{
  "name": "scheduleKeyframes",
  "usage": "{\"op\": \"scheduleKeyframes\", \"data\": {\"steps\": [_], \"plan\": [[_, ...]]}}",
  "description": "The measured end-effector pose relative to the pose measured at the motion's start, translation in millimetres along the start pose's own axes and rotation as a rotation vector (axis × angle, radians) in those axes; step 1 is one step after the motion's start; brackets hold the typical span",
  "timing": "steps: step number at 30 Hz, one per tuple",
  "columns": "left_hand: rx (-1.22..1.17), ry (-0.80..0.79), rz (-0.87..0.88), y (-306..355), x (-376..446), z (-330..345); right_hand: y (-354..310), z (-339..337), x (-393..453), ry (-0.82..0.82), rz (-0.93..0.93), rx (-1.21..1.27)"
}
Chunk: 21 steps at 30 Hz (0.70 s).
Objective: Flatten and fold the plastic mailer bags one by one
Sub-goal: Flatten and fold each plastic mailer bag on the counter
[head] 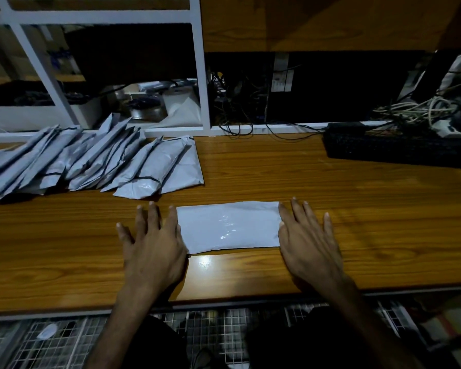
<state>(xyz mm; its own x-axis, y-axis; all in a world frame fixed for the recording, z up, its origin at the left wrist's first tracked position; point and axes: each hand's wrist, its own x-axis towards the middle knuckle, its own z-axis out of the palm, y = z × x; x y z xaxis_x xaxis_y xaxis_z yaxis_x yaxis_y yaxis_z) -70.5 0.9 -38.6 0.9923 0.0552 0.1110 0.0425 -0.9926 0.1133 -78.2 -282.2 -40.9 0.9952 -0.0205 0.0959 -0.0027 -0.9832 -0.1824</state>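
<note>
Dimly lit wooden desk (330,198), white shelf frame (200,75) behind, folded mailers (133,163) far left, keyboard (394,147) far right, my left hand (155,246) and right hand (309,241) flat, fingers spread, pressing mailer bag (228,227) ends, center-front.

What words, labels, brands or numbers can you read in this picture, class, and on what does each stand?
No text can be read.
White stickers on the black computer tower: print too small and blurred.
Flat grey plastic mailer bag between the hands: plain.
Row of folded grey mailer bags: no print shows.
Black keyboard: keys too dark.
</note>
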Motion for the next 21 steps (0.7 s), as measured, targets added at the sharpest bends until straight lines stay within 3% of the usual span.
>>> {"op": "scheduleKeyframes", "data": {"steps": [6,11,16,21], "plan": [[0.003,0.025,0.004,-13.2,-6.9,0.2,4.0,-5.5,-4.2,0.044,0.052,0.021],[-0.205,0.066,0.039,-15.6,-10.3,-7.7,15.9,-16.2,-3.0,0.114,0.057,0.329],[-0.445,-0.089,0.165,-6.1,7.4,-12.1,14.7,-34.3,19.9,-0.238,-0.146,0.362],[-0.665,-0.071,0.102,-3.2,23.4,-11.1,15.9,-41.6,47.4,-0.315,-0.224,0.381]]}}
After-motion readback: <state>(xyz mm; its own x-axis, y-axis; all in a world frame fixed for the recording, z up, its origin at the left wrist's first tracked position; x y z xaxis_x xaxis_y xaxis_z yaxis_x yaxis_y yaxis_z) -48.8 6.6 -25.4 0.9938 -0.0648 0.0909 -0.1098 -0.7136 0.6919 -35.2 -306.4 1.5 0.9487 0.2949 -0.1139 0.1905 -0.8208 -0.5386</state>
